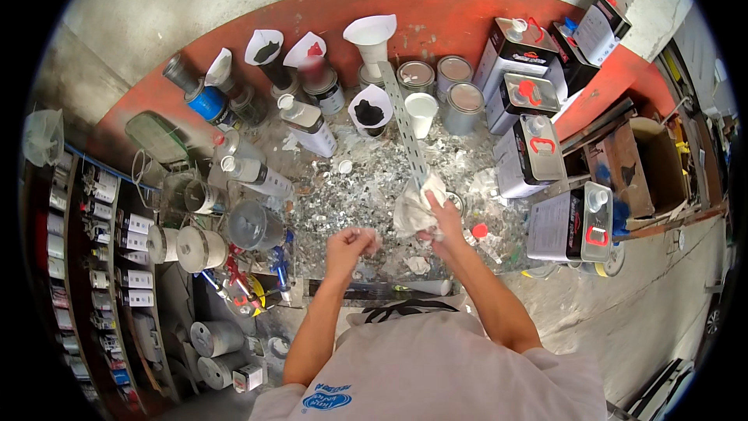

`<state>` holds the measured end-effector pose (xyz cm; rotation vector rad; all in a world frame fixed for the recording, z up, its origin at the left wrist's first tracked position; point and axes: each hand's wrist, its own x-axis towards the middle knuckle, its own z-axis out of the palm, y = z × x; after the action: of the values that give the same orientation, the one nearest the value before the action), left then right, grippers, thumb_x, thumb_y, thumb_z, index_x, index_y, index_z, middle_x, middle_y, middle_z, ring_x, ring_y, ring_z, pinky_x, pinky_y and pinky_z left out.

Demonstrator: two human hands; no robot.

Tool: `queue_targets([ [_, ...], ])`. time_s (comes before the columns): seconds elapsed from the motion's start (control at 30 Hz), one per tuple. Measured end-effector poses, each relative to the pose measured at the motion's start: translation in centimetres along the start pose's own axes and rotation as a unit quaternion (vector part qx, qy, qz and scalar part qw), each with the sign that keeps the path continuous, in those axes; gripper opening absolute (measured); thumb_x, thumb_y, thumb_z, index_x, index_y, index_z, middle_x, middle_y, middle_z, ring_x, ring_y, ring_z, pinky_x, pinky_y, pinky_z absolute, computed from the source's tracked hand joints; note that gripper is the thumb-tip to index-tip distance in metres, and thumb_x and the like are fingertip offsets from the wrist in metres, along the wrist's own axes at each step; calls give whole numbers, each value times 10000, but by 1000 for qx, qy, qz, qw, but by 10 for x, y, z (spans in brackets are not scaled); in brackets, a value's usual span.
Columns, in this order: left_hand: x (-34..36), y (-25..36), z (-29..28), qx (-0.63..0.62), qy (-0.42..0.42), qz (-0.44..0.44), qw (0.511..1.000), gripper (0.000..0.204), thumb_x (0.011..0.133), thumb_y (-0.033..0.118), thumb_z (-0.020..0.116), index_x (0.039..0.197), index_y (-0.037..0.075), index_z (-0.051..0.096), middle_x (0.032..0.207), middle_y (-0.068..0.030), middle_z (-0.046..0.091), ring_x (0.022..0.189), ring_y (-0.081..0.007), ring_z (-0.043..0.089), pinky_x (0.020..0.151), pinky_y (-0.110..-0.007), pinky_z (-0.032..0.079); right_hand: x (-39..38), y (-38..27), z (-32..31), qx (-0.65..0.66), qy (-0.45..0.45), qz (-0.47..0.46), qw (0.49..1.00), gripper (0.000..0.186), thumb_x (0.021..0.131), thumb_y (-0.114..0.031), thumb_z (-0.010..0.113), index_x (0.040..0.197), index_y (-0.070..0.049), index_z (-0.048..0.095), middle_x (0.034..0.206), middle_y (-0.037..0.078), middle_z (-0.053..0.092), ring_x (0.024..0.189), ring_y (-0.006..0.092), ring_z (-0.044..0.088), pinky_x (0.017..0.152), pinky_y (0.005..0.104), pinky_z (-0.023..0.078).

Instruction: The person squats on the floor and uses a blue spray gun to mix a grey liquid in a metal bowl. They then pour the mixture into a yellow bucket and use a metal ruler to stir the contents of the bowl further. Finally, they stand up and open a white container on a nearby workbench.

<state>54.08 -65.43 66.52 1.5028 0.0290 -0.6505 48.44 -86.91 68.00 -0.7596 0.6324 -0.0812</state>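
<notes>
My right hand [446,226] is closed around a crumpled white rag [413,206]. The rag meets the lower end of a long perforated metal strip [403,121], which points away toward the back of the bench; whether it wraps fully around the strip is hidden. To the left, my left hand [352,249] hovers over the near part of the bench, fingers curled and pressed together. Its fingertips are slightly blurred, and what they hold, if anything, cannot be made out. Beside my right hand lies a small red cap [479,231].
Paint-spattered bench [343,203]. A white cup [421,113], a paper-lined cup with black residue [370,111] and closed tins [464,109] stand at the back. Rectangular solvent cans [530,157] line the right; bottles [308,126], a clear tub [255,224] and spray guns [241,284] are left.
</notes>
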Motion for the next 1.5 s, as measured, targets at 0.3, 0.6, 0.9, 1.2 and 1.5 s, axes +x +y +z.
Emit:
queue_targets([
  [0.3, 26, 46, 44, -145, -123, 27, 981, 393, 1017, 236, 583, 1300, -37, 586, 1168, -56, 674, 1050, -123, 620, 945, -297, 484, -47, 30, 13, 159, 91, 282, 942, 427, 940, -470, 516, 1124, -114, 663, 884, 52, 710, 450, 119, 529, 357, 242, 387],
  [0.6, 26, 65, 45, -243, -25, 74, 967, 105, 918, 117, 714, 946, 21, 681, 941, -41, 706, 820, -96, 635, 752, -274, 510, -34, 49, -46, 5, -10, 209, 978, 404, 980, -412, 544, 1155, -63, 648, 1093, 110, 683, 957, 212, 676, 788, 443, 565],
  [0.9, 28, 69, 44, 179, -92, 110, 973, 195, 793, 127, 812, 794, -18, 681, 678, -34, 681, 610, -71, 582, 540, -281, 452, -2, -6, -1, -101, -33, -64, 992, 342, 966, -290, 652, 1167, -16, 629, 1057, 53, 684, 869, 147, 651, 751, 315, 523],
  [1.2, -18, 39, 17, 281, -91, 127, 947, 315, 751, 235, 842, 787, -19, 658, 610, -104, 621, 529, -164, 529, 531, -327, 437, 40, -54, 19, -49, 50, -226, 972, 271, 928, -185, 718, 1113, -12, 622, 986, 41, 674, 833, 125, 643, 714, 300, 523],
  [1.5, -90, 95, -53, 339, 202, 226, 891, 269, 809, 155, 784, 1032, 26, 706, 955, -113, 727, 836, -200, 693, 729, -336, 544, 37, -104, 35, -404, -30, -314, 859, 377, 951, -213, 683, 1225, 36, 616, 1110, 75, 688, 965, 147, 649, 876, 309, 502],
])
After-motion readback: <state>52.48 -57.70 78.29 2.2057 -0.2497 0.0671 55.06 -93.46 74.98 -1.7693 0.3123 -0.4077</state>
